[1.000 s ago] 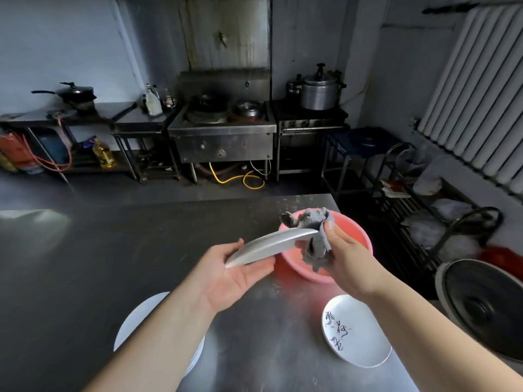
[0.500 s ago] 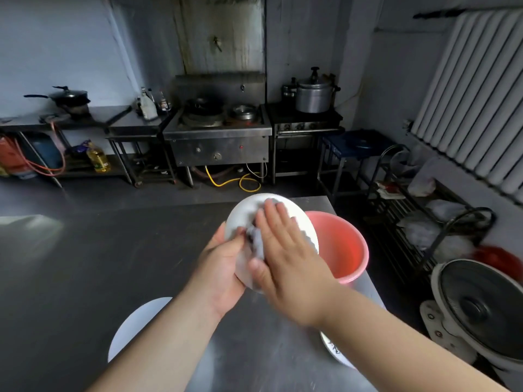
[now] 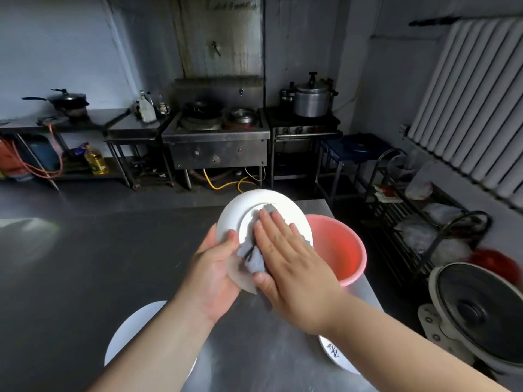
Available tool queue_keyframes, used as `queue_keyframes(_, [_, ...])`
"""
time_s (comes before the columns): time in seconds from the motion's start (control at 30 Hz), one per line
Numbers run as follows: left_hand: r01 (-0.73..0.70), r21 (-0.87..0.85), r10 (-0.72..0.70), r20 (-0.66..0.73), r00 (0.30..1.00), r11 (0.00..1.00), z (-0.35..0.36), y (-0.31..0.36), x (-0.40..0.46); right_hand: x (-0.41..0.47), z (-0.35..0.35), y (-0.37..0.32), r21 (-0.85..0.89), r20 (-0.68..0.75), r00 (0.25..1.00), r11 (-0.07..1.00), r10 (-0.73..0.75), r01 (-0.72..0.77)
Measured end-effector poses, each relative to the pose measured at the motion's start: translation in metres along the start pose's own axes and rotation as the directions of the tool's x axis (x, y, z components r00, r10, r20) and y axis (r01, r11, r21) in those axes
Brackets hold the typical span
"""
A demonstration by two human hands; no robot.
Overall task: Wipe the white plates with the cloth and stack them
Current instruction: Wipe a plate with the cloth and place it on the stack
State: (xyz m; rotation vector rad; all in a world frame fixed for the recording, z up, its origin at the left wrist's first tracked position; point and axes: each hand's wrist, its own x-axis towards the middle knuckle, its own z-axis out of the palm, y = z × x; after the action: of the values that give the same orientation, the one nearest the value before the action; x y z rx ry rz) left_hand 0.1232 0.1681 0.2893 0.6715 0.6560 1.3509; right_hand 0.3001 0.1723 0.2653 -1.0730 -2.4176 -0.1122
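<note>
Left hand (image 3: 215,271) grips the tilted plate (image 3: 271,205) by its lower rim, above the bench (image 3: 85,250). Right hand (image 3: 291,267), fingers straight, presses the cloth (image 3: 253,257) flat on its underside. The pink basin (image 3: 339,250) just behind shows nothing inside. Two plates (image 3: 133,335) lie on the bench.

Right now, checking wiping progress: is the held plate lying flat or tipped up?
Tipped up. The white plate shows its foot ring; left hand grips its edge, right hand presses the cloth.
</note>
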Motion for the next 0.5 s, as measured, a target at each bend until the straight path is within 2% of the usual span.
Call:
queue_keyframes(0.07, [0.027, 0.046, -0.027, 0.008, 1.000, 0.999, -0.002, -0.005, -0.005, 0.008, -0.004, 0.012, 0.076, 0.019, 0.989, 0.986, 0.146, -0.147])
queue_keyframes(0.13, [0.046, 0.098, -0.048, 0.020, 0.999, 0.994, -0.004, -0.007, -0.007, 0.021, -0.013, 0.020, 0.128, 0.079, 0.938, 0.930, 0.338, -0.346])
queue_keyframes(0.17, [0.057, 0.129, -0.061, 0.030, 0.998, 0.990, -0.003, -0.006, -0.007, 0.027, -0.016, 0.020, 0.129, 0.077, 0.925, 0.916, 0.373, -0.380])
queue_keyframes(0.23, [0.082, 0.201, -0.098, 0.075, 0.992, 0.976, 0.000, -0.003, -0.008, 0.038, -0.024, 0.017, 0.109, 0.015, 0.958, 0.952, 0.285, -0.285])
queue_keyframes(0.33, [0.083, 0.255, -0.122, 0.142, 0.982, 0.963, 0.005, -0.001, -0.009, 0.046, -0.036, 0.017, 0.062, -0.079, 0.997, 0.998, 0.010, -0.005])
queue_keyframes(0.37, [0.065, 0.261, -0.108, 0.151, 0.983, 0.963, 0.006, 0.000, -0.010, 0.048, -0.038, 0.021, 0.079, -0.119, 0.993, 0.997, 0.000, 0.009])
queue_keyframes(0.43, [0.021, 0.247, -0.056, 0.138, 0.989, 0.969, 0.007, 0.002, -0.010, 0.042, -0.036, 0.026, 0.187, -0.201, 0.966, 0.975, 0.160, -0.122])
queue_keyframes(0.5, [-0.010, 0.194, -0.006, 0.078, 0.997, 0.981, 0.004, 0.001, -0.008, 0.028, -0.027, 0.022, 0.311, -0.174, 0.900, 0.889, 0.401, -0.336])
